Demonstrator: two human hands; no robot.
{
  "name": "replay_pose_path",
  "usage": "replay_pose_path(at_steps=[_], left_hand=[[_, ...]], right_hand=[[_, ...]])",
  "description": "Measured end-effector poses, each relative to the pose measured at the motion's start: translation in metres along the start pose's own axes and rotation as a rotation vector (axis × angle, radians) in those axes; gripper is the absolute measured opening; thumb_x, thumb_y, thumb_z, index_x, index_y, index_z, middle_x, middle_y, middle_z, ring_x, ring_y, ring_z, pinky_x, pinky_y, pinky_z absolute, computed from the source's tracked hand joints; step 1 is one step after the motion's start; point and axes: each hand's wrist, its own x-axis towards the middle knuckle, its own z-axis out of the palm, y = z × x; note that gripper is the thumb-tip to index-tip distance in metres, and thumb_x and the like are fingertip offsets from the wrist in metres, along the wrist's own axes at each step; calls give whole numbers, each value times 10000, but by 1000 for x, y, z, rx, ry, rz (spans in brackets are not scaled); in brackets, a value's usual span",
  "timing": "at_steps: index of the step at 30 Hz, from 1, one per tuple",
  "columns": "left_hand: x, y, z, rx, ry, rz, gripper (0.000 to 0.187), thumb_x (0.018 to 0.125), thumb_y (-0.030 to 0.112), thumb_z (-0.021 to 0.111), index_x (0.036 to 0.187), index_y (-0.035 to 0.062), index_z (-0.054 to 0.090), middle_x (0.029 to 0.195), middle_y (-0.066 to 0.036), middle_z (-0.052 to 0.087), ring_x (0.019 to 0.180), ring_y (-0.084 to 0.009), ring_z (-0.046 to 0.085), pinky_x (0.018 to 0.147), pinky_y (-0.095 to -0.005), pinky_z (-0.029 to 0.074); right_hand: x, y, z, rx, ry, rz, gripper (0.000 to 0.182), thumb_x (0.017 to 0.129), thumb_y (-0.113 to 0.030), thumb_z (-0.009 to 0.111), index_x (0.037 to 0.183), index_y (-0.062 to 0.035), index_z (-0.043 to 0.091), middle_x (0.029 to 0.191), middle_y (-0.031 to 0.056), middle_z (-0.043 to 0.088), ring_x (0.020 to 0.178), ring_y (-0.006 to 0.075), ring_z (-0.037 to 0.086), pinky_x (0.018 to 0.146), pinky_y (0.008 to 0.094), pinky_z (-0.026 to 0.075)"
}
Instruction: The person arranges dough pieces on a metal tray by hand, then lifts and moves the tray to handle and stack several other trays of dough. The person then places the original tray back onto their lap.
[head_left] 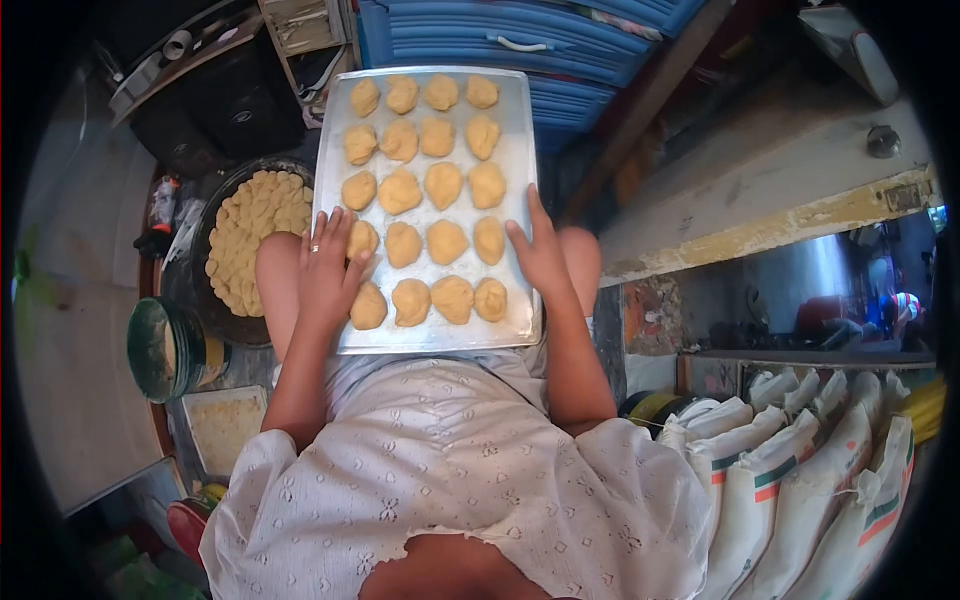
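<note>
A metal baking tray (425, 335) lies across my lap, bearing rows of rounded yellow dough pieces (445, 241). On its left edge rests my left hand (328, 265), a ring on one finger, its thumb inside the rim beside a dough piece that it partly covers. My right hand (541, 255) holds the opposite edge, thumb on the tray's surface and fingers along the outer side. To the left, beside my knee, a large dark round basin (205, 215) holds many more dough pieces (258, 225).
Green buckets (160, 350) and a flour-dusted board (225, 425) are at the left. Blue drawers (500, 45) stand ahead. A wooden bench (760, 190) runs along the right, with several white sacks (790, 470) below it. A black speaker-like box (225, 120) stands at the upper left.
</note>
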Motion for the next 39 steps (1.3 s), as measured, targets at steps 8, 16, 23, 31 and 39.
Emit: replay_pose_path(at_steps=[8, 16, 23, 31, 39], left_hand=[[0, 2, -1, 6, 16, 17, 534, 877, 371, 470, 1309, 62, 405, 1370, -149, 366, 1308, -319, 261, 1066, -459, 167], [0, 4, -2, -3, 21, 17, 523, 872, 352, 484, 1302, 63, 411, 1362, -150, 377, 1305, -319, 266, 1066, -459, 163], [1, 0, 1, -167, 81, -25, 503, 866, 350, 502, 1307, 119, 428, 1359, -145, 384, 1304, -316, 271, 1059, -494, 145], [5, 6, 0, 70, 88, 35, 388, 807, 319, 596, 1154, 144, 581, 1176, -74, 524, 1215, -274, 376, 1020, -518, 184], [22, 11, -9, 8, 154, 94, 390, 801, 254, 601, 1147, 82, 559, 1226, -103, 475, 1224, -284, 365, 1023, -491, 212]], right_hand=[[-1, -3, -2, 19, -11, 4, 629, 883, -227, 516, 1407, -82, 199, 1350, 249, 343, 1244, 349, 363, 1012, 357, 312], [-1, -2, -1, 17, -3, -3, 624, 880, -225, 522, 1405, -90, 213, 1338, 248, 361, 1226, 346, 387, 998, 358, 330], [-1, 0, -1, 57, 6, 15, 595, 879, -198, 525, 1387, -54, 250, 1333, 244, 376, 1232, 319, 387, 1002, 333, 314], [-1, -3, -3, 34, -16, 29, 604, 873, -213, 528, 1389, -67, 249, 1329, 256, 371, 1229, 354, 380, 1009, 363, 312], [0, -1, -2, 25, -17, -12, 597, 881, -213, 512, 1386, -47, 238, 1340, 267, 348, 1256, 366, 337, 1030, 373, 276]])
